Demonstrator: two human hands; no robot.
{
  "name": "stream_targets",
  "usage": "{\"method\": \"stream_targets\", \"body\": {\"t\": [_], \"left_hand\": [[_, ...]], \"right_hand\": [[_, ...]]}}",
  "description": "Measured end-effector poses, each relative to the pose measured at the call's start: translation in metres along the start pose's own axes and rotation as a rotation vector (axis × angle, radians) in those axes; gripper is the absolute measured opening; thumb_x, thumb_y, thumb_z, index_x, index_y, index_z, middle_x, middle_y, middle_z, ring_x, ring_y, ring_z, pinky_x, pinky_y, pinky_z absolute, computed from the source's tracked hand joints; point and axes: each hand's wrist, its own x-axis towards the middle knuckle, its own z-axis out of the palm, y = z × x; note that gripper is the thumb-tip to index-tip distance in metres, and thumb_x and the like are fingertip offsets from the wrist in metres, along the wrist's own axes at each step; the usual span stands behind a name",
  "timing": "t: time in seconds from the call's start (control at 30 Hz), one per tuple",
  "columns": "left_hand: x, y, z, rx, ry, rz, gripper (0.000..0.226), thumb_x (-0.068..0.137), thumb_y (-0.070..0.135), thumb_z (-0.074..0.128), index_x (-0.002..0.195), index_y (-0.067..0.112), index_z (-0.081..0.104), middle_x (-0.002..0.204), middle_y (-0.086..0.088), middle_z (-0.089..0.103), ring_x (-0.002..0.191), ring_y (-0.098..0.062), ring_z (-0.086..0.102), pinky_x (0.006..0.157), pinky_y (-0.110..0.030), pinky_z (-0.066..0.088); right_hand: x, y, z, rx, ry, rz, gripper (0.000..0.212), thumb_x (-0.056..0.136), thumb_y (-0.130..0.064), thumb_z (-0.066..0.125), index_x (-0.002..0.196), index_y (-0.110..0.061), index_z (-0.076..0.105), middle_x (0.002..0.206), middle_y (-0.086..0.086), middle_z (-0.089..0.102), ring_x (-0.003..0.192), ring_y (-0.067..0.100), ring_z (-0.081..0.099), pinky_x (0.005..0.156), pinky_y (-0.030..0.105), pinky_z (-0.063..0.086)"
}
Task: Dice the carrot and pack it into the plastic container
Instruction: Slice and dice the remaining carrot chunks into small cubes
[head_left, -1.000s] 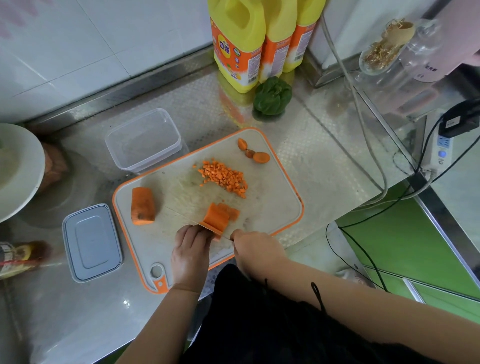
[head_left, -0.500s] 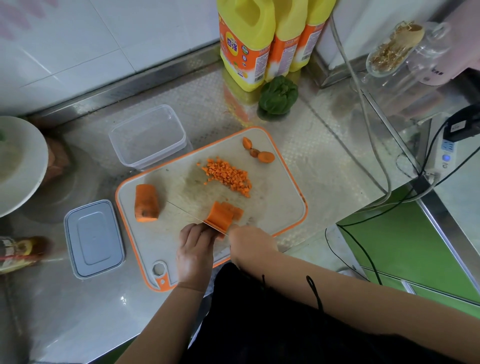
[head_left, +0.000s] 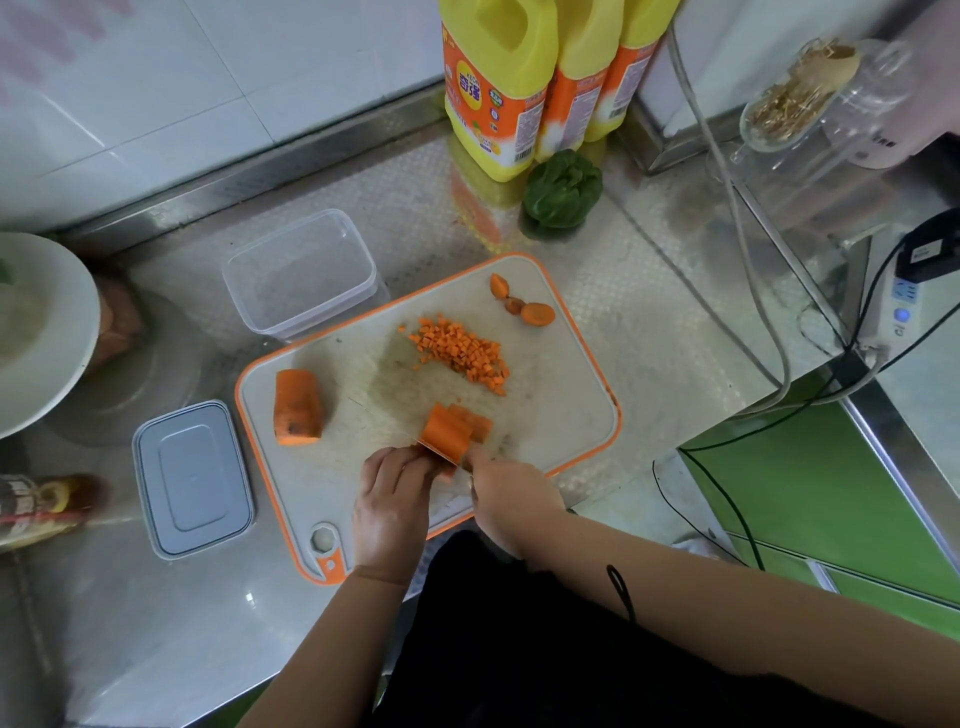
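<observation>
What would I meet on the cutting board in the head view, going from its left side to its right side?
Large carrot chunk → carrot piece being sliced → pile of diced carrot → carrot end scraps.

The knife (head_left: 410, 439) blade is a faint blur beyond the left hand (head_left: 395, 499); its handle is hidden inside the right hand (head_left: 511, 496). Far left of both, a bottle (head_left: 44, 512) and plate (head_left: 36, 332) are cropped.

One head-worn camera looks steeply down, close over the cutting board (head_left: 545, 410).
</observation>
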Motion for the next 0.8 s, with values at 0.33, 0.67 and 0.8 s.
{"method": "stream_targets", "body": {"t": [0.33,0.67,0.8], "left_hand": [[-0.002,0.001,0.002,-0.013,-0.014,-0.071,0.009,0.088,0.011,0.065,0.087,0.013,0.074,0.093,-0.002,0.065,0.092,-0.026,0.052,0.087,-0.023,0.042],[-0.005,0.0,0.004,-0.009,-0.027,-0.087,0.02,0.093,0.018,0.058,0.084,0.008,0.072,0.093,-0.008,0.066,0.09,-0.031,0.055,0.084,-0.031,0.045],[-0.006,-0.002,0.004,-0.009,-0.022,-0.066,0.017,0.094,0.016,0.058,0.088,0.006,0.071,0.095,-0.009,0.064,0.089,-0.031,0.055,0.085,-0.033,0.046]], "right_hand": [[-0.005,0.011,0.001,0.046,0.081,-0.126,0.047,0.094,-0.019,0.04,0.138,-0.034,0.03,0.056,-0.004,0.037,0.057,0.028,0.048,0.05,0.035,0.041],[-0.013,0.011,-0.003,0.099,0.121,-0.103,0.043,0.097,-0.02,0.037,0.139,-0.028,0.039,0.071,0.001,0.048,0.07,0.028,0.053,0.058,0.032,0.038],[-0.013,0.013,-0.008,0.153,0.148,-0.064,0.042,0.097,-0.022,0.038,0.139,-0.026,0.042,0.077,0.008,0.06,0.074,0.03,0.057,0.058,0.034,0.042]]}}
